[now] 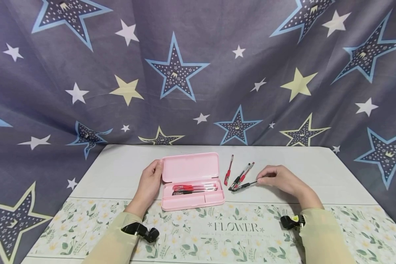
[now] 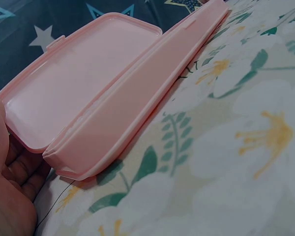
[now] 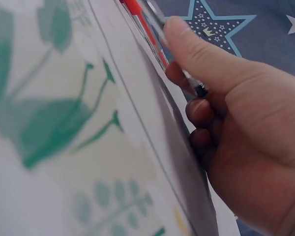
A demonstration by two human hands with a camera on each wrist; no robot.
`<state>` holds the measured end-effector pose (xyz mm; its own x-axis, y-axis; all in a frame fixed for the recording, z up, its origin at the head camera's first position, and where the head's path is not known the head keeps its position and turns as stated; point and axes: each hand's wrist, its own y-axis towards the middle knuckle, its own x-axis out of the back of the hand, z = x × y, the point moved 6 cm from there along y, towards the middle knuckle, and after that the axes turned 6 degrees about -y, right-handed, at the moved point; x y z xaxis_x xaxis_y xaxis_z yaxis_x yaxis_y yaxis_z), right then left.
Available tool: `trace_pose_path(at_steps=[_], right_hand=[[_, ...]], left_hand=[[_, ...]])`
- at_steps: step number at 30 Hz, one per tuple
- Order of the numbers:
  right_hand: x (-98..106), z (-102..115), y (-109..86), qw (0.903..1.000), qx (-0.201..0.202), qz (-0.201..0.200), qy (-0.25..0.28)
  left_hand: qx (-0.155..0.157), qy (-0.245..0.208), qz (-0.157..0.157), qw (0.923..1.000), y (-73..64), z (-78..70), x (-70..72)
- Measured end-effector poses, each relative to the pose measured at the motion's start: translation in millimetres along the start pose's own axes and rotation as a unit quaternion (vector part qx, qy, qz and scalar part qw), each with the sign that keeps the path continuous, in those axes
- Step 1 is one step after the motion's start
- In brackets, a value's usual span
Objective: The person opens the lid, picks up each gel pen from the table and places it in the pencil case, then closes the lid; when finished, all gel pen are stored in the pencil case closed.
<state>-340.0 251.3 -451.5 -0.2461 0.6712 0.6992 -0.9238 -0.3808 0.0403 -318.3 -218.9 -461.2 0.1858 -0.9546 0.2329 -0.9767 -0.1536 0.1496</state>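
Note:
A pink pencil case (image 1: 193, 205) lies open on the table, its lid (image 1: 190, 167) tilted back. My left hand (image 1: 150, 179) grips the lid's left edge, thumb in front and fingers behind in the left wrist view. Red and black gel pens (image 1: 193, 187) lie in the case's long compartment. Right of the case, my right hand (image 1: 280, 179) pinches the end of a black gel pen (image 1: 244, 187) between thumb and forefinger. This pen points left toward the case, its grip end beside another black pen (image 1: 239, 176) and a red pen (image 1: 245, 173). A separate red pen (image 1: 228, 170) lies nearer the case.
A white table (image 1: 128, 161) carries a floral runner (image 1: 184, 234) with the word FLOWER along its front. Behind and beside it hangs a dark curtain (image 1: 198, 106) with stars. The case's front compartments (image 1: 214, 198) show bare pink plastic.

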Motion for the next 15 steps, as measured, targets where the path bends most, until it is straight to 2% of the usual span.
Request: trace_pose_path(at_steps=[6, 10, 15], right_hand=[[3.9, -6.0, -2.5, 0.9983, -0.043, -0.014, 0.037], [4.7, -4.4, -2.2, 0.9960, -0.043, -0.034, 0.070], [3.7, 4.4, 1.1, 0.9939, -0.021, -0.047, 0.098]], left_hand=[[-0.003, 0.002, 0.002, 1.0000, -0.5, -0.6, 0.3], [-0.004, 0.001, 0.001, 1.0000, -1.2, -1.4, 0.8], [-0.002, -0.001, 0.001, 1.0000, -0.8, -1.2, 0.6]])
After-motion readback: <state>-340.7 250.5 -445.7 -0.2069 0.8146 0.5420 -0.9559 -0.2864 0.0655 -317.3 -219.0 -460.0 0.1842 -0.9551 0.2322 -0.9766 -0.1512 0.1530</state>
